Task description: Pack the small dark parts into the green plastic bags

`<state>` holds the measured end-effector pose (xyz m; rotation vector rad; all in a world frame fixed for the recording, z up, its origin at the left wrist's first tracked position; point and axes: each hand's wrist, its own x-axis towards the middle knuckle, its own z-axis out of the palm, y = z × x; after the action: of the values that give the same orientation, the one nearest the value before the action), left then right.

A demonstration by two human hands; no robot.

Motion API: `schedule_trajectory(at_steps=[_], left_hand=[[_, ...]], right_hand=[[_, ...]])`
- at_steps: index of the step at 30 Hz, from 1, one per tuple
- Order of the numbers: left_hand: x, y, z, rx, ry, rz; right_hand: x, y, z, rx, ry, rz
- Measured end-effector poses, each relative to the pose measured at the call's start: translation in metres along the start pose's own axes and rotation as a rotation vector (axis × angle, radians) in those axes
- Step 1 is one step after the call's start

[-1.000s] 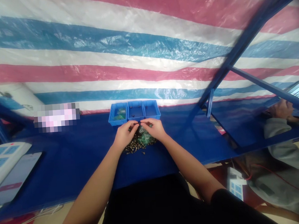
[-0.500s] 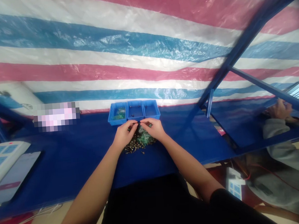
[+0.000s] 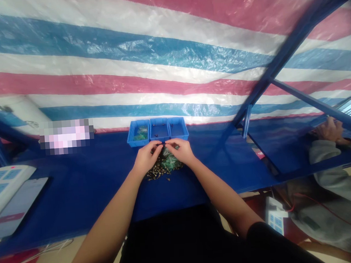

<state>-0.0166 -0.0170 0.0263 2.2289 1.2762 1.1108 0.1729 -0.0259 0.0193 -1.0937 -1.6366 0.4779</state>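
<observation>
Close together over the heap, my left hand (image 3: 145, 157) and my right hand (image 3: 182, 151) each pinch with thumb and fingertips. A tiny dark piece seems to lie between the fingertips, too small to name. Beneath them is a pile of small brass-and-dark parts (image 3: 158, 172) that look like screws. Clear greenish pieces (image 3: 171, 162) lie heaped to its right, partly hidden by my right hand. Just beyond my fingers stand three joined blue bins. Greenish pieces lie in the left bin (image 3: 131, 143), and a few dark bits in the middle bin (image 3: 159, 129); the right bin (image 3: 178, 127) stands beside it.
On the left of the blue table (image 3: 86, 186) lie a power strip (image 3: 13, 175) and a phone (image 3: 17, 208). A blue metal frame (image 3: 255, 88) rises on the right, with a co-worker's hands (image 3: 329, 129) beyond it. Striped sheeting (image 3: 146, 55) hangs behind.
My hands keep the same pinched pose over the pile. The view has shifted very slightly; the co-worker's hands have moved a little.
</observation>
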Motion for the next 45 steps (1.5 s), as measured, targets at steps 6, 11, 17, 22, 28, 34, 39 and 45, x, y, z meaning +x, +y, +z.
schedule_trajectory(at_steps=[6,11,17,22,28,34,39,45], left_hand=[[0.0003,0.0024,-0.0016,0.028,0.009,0.046],[0.0006,0.0058,-0.0048,0.043,-0.005,0.037],[0.0007,0.0046,-0.0055,0.036,-0.014,0.044],[0.0003,0.0036,-0.0046,0.037,-0.011,0.044],[0.0008,0.0008,-0.0013,0.034,0.032,0.039],[0.001,0.0018,-0.0029,0.045,-0.017,0.037],[0.0009,0.0032,-0.003,0.014,-0.005,0.033],[0.0009,0.0022,-0.0017,0.0,-0.026,0.018]], right_hand=[[-0.0004,-0.0011,0.0007,-0.006,-0.001,0.003],[-0.0011,-0.0036,0.0014,0.011,-0.016,-0.025],[-0.0012,-0.0023,0.0024,0.031,-0.023,-0.057],[-0.001,-0.0034,0.0012,0.001,-0.028,-0.035],[-0.0007,-0.0025,0.0002,-0.001,-0.023,-0.039],[-0.0015,-0.0041,0.0007,0.007,-0.037,-0.031],[-0.0015,-0.0034,0.001,0.017,-0.027,-0.03],[-0.0006,-0.0028,-0.0002,-0.013,-0.027,-0.012]])
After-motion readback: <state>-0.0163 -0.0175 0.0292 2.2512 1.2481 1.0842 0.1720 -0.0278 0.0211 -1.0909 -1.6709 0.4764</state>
